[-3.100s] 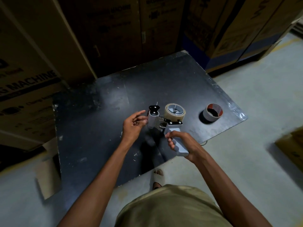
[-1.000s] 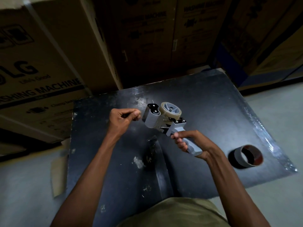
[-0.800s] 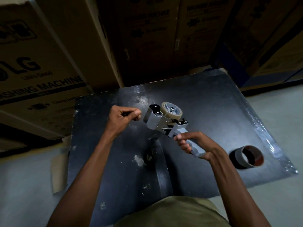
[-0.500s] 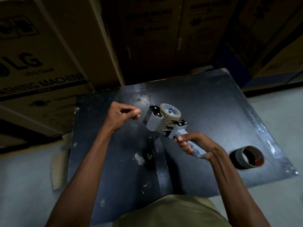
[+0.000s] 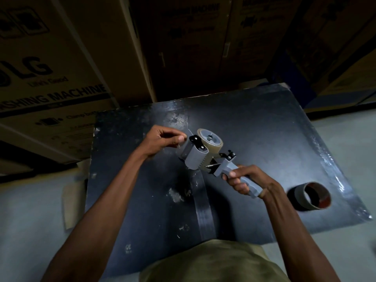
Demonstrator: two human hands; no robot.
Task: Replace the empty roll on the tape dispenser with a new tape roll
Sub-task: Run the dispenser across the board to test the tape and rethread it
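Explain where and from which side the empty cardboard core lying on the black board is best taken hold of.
Grip the empty core across its curved outer wall from above. It lies on its side on the black board, open end facing right, clear of the right hand; alternatively, hook fingers into the opening.

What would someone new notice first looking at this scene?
Probably the grey tape dispenser held above the middle of the black table, a tape roll already on it. The right hand grips its handle while the left hand pinches at its front. An empty cardboard core lies at the table's right.
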